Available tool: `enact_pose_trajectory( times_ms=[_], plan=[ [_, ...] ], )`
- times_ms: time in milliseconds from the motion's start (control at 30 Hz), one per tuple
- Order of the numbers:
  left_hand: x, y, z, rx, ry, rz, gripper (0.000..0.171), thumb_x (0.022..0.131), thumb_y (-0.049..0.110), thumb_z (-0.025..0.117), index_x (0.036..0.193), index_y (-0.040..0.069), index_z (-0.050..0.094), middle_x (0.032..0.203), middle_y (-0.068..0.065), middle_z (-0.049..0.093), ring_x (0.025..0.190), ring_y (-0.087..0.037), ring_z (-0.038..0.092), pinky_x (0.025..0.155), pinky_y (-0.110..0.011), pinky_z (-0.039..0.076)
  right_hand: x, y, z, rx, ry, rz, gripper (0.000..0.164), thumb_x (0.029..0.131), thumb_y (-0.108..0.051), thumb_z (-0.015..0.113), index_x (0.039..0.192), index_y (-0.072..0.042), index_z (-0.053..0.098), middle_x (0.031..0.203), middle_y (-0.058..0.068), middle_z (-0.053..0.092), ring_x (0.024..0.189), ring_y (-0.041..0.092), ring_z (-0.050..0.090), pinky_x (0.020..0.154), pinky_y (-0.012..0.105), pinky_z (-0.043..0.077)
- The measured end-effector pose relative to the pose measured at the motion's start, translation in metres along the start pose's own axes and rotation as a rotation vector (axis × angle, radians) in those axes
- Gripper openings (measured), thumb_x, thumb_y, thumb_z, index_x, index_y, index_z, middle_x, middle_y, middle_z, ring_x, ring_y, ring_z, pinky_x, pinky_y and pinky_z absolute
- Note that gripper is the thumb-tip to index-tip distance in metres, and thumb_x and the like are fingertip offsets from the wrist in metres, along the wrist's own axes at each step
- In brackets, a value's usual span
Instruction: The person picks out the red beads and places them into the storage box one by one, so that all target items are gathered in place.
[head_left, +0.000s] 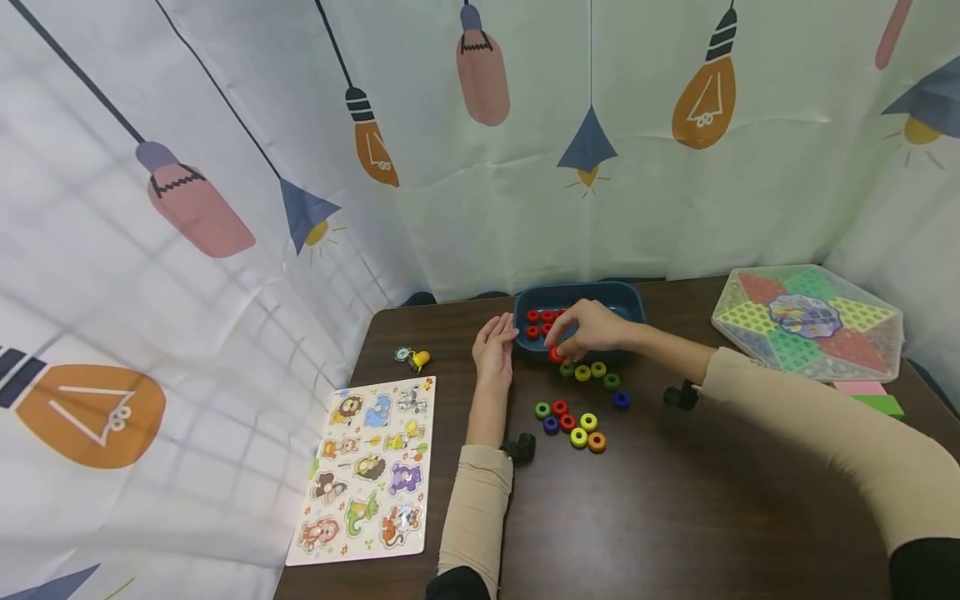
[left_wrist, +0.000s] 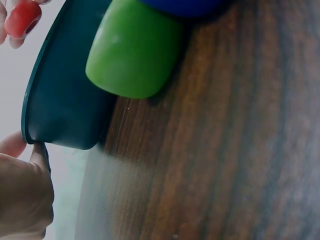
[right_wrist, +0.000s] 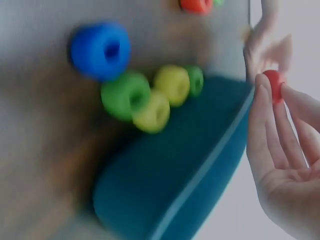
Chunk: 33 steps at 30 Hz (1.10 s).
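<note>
My right hand [head_left: 592,327] reaches over the near rim of a dark teal bin [head_left: 636,302]. It pinches a small red ring-shaped bead [right_wrist: 274,86] between thumb and fingertips. My left hand [head_left: 493,350] is at the bin's left end, and in the left wrist view its thumb and a finger pinch the rim. Several red beads [head_left: 533,317] lie inside the bin, partly hidden by the right hand. Just in front of it are two yellow beads [head_left: 582,373] and green beads [head_left: 611,382], with a blue bead [head_left: 621,400] to their right.
Nearer the person, a mixed cluster of beads includes an orange one [head_left: 596,442]. An animal puzzle board [head_left: 427,500] lies left of the left arm, with a small yellow trinket [head_left: 419,360] beyond it. At the back right sits a hexagonal game box [head_left: 806,321], beside a green block [head_left: 879,406].
</note>
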<state>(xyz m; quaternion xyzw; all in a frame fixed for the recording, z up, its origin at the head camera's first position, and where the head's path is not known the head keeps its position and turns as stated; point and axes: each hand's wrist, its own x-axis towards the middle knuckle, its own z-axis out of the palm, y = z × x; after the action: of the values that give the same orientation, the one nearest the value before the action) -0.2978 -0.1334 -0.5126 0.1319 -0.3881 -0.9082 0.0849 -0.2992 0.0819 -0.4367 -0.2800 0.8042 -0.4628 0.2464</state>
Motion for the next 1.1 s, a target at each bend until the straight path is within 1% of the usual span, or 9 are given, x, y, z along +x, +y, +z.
enact_pose_trajectory(
  times_ms=[133,300,433,600,733,800,967,1100],
  plan=[
    [0.000,0.000,0.000,-0.006,0.002,-0.002,0.056,0.081,-0.026,0.056,0.132,-0.006,0.046,0.136,-0.025,0.054,0.126,-0.030,0.055,0.105,-0.040,0.044,0.008,0.001,-0.024,0.042,0.020,0.063,0.023,0.086,-0.003,0.072,0.110,-0.001,0.071,0.106,0.016,0.072,0.084,0.035,0.072,0.079,0.054,0.057],
    [0.000,0.001,0.000,-0.009,0.002,0.010,0.055,0.082,-0.027,0.054,0.132,-0.006,0.045,0.136,-0.024,0.055,0.127,-0.031,0.054,0.106,-0.040,0.043,0.027,0.013,-0.047,0.006,0.029,0.116,0.028,0.088,0.000,0.069,0.115,0.006,0.067,0.107,0.020,0.071,0.087,0.038,0.071,0.082,0.055,0.056],
    [0.002,-0.001,-0.002,-0.019,-0.002,0.004,0.055,0.082,-0.026,0.056,0.132,-0.005,0.046,0.139,-0.026,0.051,0.126,-0.029,0.055,0.105,-0.039,0.044,0.043,0.024,-0.056,-0.021,0.048,0.151,0.029,0.087,0.002,0.068,0.115,0.007,0.067,0.106,0.021,0.071,0.087,0.038,0.071,0.083,0.055,0.056],
    [0.001,-0.004,-0.004,-0.019,-0.011,-0.011,0.057,0.081,-0.026,0.056,0.133,-0.005,0.046,0.143,-0.028,0.046,0.125,-0.028,0.056,0.107,-0.040,0.042,0.056,0.042,-0.053,-0.020,0.059,0.172,0.026,0.086,0.004,0.069,0.112,0.005,0.069,0.104,0.020,0.072,0.085,0.038,0.071,0.081,0.053,0.057],
    [0.001,-0.003,-0.003,-0.010,-0.016,-0.001,0.056,0.081,-0.026,0.056,0.133,-0.005,0.046,0.139,-0.026,0.052,0.126,-0.029,0.055,0.108,-0.041,0.042,0.062,0.051,-0.045,-0.022,0.049,0.164,0.025,0.085,0.005,0.070,0.110,0.005,0.070,0.103,0.019,0.072,0.082,0.035,0.072,0.077,0.049,0.060],
    [0.002,-0.003,-0.002,-0.011,-0.016,0.008,0.056,0.081,-0.026,0.056,0.132,-0.005,0.046,0.136,-0.024,0.055,0.126,-0.030,0.055,0.107,-0.040,0.043,0.063,0.053,-0.042,-0.022,0.052,0.149,0.025,0.085,0.005,0.070,0.109,0.005,0.070,0.103,0.019,0.072,0.082,0.034,0.072,0.076,0.047,0.060],
    [0.004,-0.003,-0.001,-0.009,-0.015,0.006,0.054,0.081,-0.026,0.056,0.130,-0.005,0.047,0.132,-0.022,0.058,0.126,-0.030,0.055,0.105,-0.039,0.045,0.062,0.054,-0.038,-0.033,0.102,0.122,0.026,0.083,0.008,0.069,0.109,0.002,0.071,0.107,0.020,0.071,0.084,0.031,0.072,0.076,0.045,0.060],
    [0.004,-0.003,-0.001,-0.019,-0.005,0.007,0.053,0.081,-0.027,0.056,0.129,-0.005,0.049,0.132,-0.023,0.058,0.125,-0.030,0.056,0.104,-0.039,0.046,0.054,0.050,-0.036,-0.053,0.129,0.064,0.026,0.084,0.006,0.070,0.110,0.001,0.071,0.109,0.021,0.070,0.085,0.029,0.072,0.076,0.044,0.060]
  ],
)
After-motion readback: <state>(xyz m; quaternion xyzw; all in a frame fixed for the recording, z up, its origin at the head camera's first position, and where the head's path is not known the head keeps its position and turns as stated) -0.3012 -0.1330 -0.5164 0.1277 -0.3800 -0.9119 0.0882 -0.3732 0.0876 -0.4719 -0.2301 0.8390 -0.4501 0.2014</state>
